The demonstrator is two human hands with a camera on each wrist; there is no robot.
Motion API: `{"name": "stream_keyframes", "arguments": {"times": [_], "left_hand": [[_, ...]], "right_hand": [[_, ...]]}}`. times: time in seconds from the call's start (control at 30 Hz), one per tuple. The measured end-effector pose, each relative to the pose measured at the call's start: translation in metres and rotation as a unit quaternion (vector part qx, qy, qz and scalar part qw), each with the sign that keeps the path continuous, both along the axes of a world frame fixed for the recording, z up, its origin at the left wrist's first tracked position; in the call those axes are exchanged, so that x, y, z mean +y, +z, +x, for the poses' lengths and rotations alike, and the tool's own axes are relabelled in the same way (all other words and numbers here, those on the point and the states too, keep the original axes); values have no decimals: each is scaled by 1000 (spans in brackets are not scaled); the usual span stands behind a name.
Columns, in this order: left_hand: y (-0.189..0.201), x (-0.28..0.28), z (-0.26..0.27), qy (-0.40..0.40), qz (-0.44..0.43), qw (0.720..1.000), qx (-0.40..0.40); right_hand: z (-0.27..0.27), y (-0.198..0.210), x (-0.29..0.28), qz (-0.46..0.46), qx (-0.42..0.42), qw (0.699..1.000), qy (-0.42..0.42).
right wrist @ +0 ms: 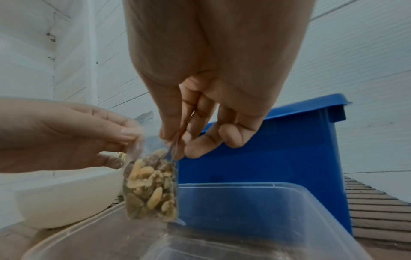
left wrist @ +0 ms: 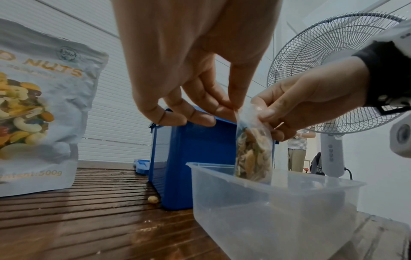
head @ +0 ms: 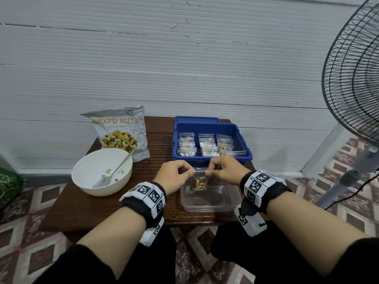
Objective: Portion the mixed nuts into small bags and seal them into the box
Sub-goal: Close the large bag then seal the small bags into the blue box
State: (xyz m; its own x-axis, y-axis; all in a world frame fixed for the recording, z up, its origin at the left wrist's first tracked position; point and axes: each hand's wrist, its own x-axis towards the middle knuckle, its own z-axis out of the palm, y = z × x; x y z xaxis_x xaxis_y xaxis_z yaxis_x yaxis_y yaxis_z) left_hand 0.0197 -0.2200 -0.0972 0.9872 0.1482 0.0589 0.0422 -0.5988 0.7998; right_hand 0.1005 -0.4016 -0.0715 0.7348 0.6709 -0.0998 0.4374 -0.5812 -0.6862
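A small clear bag of nuts [head: 199, 182] [left wrist: 253, 153] [right wrist: 151, 188] hangs above a clear plastic tub [head: 209, 199] [left wrist: 266, 202] [right wrist: 222, 211]. My left hand [head: 174, 174] [left wrist: 193, 98] pinches the bag's top left corner. At the top right corner my right hand [head: 223, 170] [right wrist: 200, 123] pinches it too. Behind them the blue box [head: 211, 158] [left wrist: 189, 158] [right wrist: 278, 149] holds several filled small bags [head: 207, 145]. The mixed nuts pouch [head: 121, 132] [left wrist: 40, 105] stands at the back left.
A white bowl [head: 101, 171] [right wrist: 66, 193] with a spoon [head: 114, 171] and a few nuts sits left of my hands. The blue lid [head: 196, 119] lies behind the box. One loose nut [left wrist: 153, 199] lies by the box. A standing fan [head: 354, 89] is on the right.
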Motion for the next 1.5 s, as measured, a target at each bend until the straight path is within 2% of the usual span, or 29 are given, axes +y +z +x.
{"name": "stream_keyframes", "arguments": {"times": [0.2, 0.37, 0.6, 0.7, 0.8, 1.0, 1.13, 1.27, 1.5], "left_hand": [[-1, -3, -2, -25, -15, 1000, 0], [0, -5, -1, -19, -8, 1000, -4], [3, -2, -1, -18, -46, 999, 8], [3, 4, 1, 16, -81, 996, -20], [5, 15, 6, 75, -176, 981, -39], [3, 41, 24, 159, -165, 972, -44], [0, 46, 40, 180, -136, 974, -33], [-2, 50, 54, 177, -147, 973, -21], [-9, 58, 71, 121, -159, 979, 28]], "right_hand": [[-3, 1, 0, 19, 1, 1000, 3], [-3, 1, 4, -6, -32, 999, 9], [-4, 5, 6, -24, -55, 997, 43], [-2, 17, 11, -26, -59, 997, 51], [9, 43, 13, -7, -57, 998, 40], [41, 100, 30, 18, -83, 996, 30], [63, 110, 53, -43, -128, 990, 49], [76, 98, 80, -144, -142, 974, 106], [92, 74, 112, -329, -81, 920, 200]]}}
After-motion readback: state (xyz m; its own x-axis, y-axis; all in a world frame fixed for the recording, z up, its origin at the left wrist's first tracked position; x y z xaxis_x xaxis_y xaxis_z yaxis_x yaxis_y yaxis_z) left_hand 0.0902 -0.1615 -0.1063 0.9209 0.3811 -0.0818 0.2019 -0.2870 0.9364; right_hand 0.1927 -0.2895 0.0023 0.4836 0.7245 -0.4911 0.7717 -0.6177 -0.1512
